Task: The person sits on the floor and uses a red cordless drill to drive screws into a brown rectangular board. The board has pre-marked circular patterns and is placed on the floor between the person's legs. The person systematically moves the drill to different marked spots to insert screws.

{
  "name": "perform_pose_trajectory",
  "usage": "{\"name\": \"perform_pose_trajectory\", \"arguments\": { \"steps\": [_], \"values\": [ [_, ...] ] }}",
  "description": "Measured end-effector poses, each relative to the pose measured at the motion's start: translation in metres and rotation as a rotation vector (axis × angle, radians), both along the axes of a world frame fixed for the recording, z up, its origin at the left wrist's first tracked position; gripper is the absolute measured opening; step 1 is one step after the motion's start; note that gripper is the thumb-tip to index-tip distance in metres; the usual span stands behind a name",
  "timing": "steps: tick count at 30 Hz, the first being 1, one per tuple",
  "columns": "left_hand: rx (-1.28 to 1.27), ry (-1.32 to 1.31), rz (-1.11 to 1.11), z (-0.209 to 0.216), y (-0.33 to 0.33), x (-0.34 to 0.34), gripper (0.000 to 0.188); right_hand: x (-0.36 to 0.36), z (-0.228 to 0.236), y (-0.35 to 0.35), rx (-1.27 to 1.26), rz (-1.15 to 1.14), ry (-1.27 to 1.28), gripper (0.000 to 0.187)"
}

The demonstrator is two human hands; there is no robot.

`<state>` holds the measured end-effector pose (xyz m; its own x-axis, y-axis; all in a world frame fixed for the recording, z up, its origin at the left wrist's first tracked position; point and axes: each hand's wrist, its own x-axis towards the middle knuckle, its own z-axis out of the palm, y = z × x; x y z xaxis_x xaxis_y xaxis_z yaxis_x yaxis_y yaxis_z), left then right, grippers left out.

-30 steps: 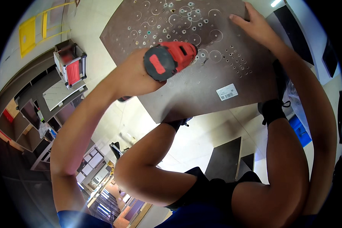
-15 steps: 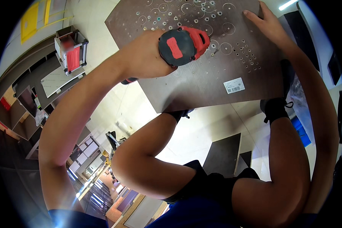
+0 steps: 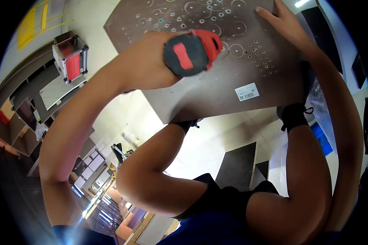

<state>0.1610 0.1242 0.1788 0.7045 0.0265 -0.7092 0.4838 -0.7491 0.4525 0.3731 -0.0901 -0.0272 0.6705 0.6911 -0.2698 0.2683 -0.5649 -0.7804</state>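
A red and black cordless drill (image 3: 186, 55) is in my left hand (image 3: 153, 61), which is closed round its grip. Its rounded back faces up, hiding most of the front end. Below it lies a brown wooden panel (image 3: 208, 94) marked with circles and dotted with many small holes. Close to the drill's red side, a thin brass-coloured piece, apparently a screw (image 3: 225, 55), shows against the panel. My right hand (image 3: 288, 24) rests at the panel's far right edge, thumb spread over the surface and the other fingers partly cut off by the frame.
The panel extends over my shoes, between my bent legs. A dark board (image 3: 237, 165) lies on the pale floor nearer me. Clear plastic wrap (image 3: 321, 106) lies beside my right leg. Left stand a red and grey cart (image 3: 72, 61) and open shelving (image 3: 22, 118).
The whole view has shifted slightly, so the panel sits a little further left. The drill has tilted slightly in my left hand, and the screw-like piece shows more plainly. My right hand keeps its place.
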Motion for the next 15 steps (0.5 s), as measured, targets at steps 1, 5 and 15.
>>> {"name": "perform_pose_trajectory", "arguments": {
  "steps": [1,5,15],
  "values": [
    [-0.004,0.012,-0.029,-0.004,0.002,0.003,0.031,-0.001,-0.001,-0.001,-0.019,0.01,-0.01,0.067],
    [-0.015,0.082,0.111,-0.003,0.012,0.004,0.032,-0.008,0.009,-0.005,0.057,-0.006,0.024,0.066],
    [-0.103,0.169,0.313,0.004,0.016,-0.007,0.043,-0.002,0.002,-0.006,0.036,0.002,0.034,0.063]
  ]
}}
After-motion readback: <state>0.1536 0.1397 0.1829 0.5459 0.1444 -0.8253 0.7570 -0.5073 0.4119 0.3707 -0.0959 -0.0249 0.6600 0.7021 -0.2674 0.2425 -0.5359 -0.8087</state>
